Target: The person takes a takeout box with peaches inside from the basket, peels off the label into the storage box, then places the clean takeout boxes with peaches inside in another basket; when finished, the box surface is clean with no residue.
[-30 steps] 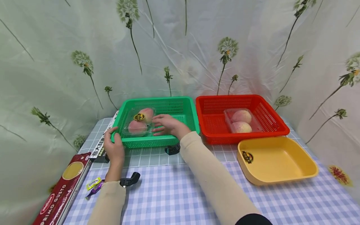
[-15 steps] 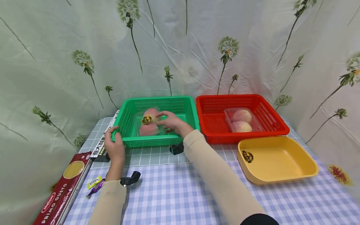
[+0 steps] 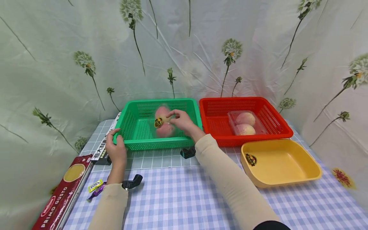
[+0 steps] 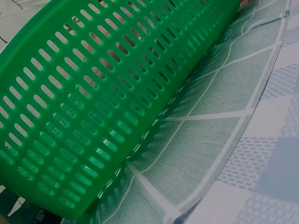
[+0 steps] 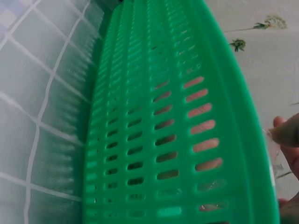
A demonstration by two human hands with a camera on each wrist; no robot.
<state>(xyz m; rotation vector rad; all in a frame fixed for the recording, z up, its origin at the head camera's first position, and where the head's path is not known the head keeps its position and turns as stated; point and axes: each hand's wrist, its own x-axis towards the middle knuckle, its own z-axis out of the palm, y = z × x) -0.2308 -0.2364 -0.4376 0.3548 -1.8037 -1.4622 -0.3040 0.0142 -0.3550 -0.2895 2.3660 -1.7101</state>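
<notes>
In the head view my left hand (image 3: 116, 148) grips the front left corner of a green plastic basket (image 3: 149, 144), fingers over its rim. My right hand (image 3: 184, 122) reaches over the front rim and pinches the right edge of a clear plastic pack of two peaches (image 3: 165, 130) inside that basket. A black and gold sticker (image 3: 158, 122) is on the pack. The right wrist view has my right hand (image 5: 290, 140) at the far right, with clear plastic at its fingertips. Only the slotted basket wall (image 4: 107, 84) and cloth appear in the left wrist view.
A red basket (image 3: 218, 140) with another peach pack (image 3: 245, 124) stands to the right. In front of it sits a yellow tray (image 3: 279, 183). Along the left lie a red spaghetti pack (image 3: 64, 191), a black and white box (image 3: 102, 153) and two small wrapped sweets (image 3: 95, 186).
My right hand has taken hold of the peach pack and moved right inside the green basket, the pack moving with it. My left hand has stayed at the basket's corner.
</notes>
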